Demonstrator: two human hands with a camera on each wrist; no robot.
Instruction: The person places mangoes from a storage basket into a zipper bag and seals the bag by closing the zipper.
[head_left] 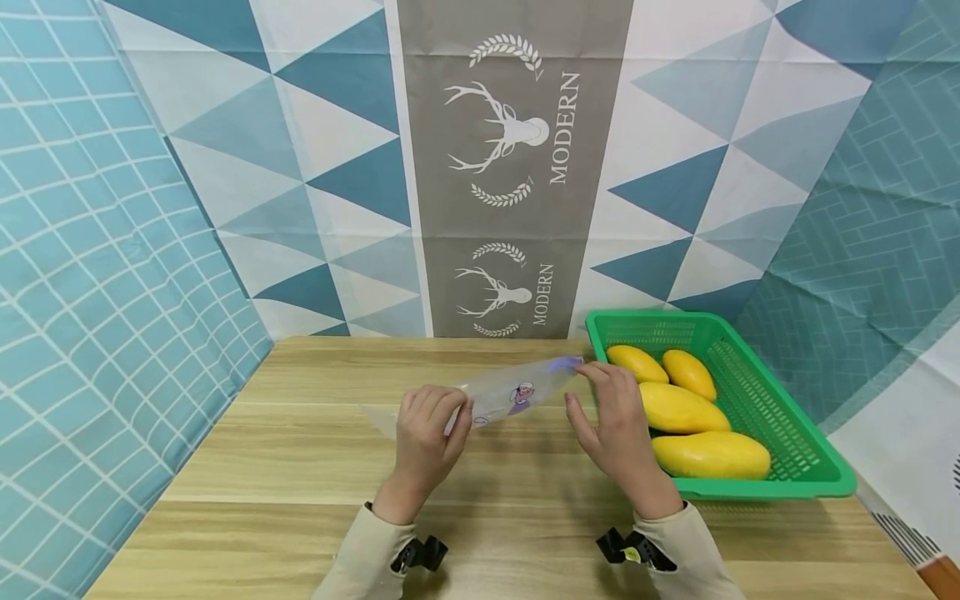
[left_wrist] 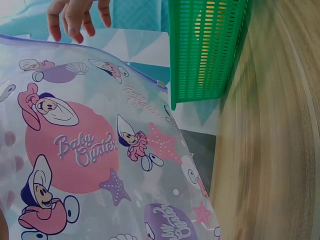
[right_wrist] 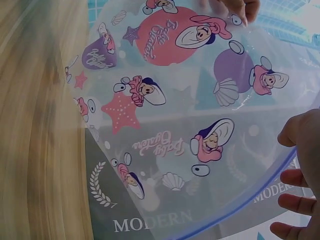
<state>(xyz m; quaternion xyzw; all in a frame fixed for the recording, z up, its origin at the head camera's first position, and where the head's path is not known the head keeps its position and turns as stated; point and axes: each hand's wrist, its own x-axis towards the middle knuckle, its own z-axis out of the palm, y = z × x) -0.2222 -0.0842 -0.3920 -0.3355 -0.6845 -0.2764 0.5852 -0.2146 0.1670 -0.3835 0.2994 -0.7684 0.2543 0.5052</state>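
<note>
A clear plastic zip bag (head_left: pixel 517 392) is held up above the table, printed with cartoon oysters, pink and purple circles and "Baby Oyster" lettering (left_wrist: pixel 85 147). Its edge away from my left hand carries a blue-purple zip strip (right_wrist: pixel 235 212). My left hand (head_left: pixel 431 433) pinches the bag's near edge between thumb and fingers, seen also at the top of the right wrist view. My right hand (head_left: pixel 618 425) is at the zip end, thumb and fingers spread apart, fingertips right at the strip. The bag looks flat, with nothing visible inside.
On the right of the wooden table (head_left: pixel 300 467) stands a green plastic basket (head_left: pixel 806 433), close beside my right hand. Several yellow mangoes (head_left: pixel 708 455) lie in it. A patterned cloth backdrop (head_left: pixel 510 192) rises behind, with blue tile-print cloth (head_left: pixel 97 275) on the left.
</note>
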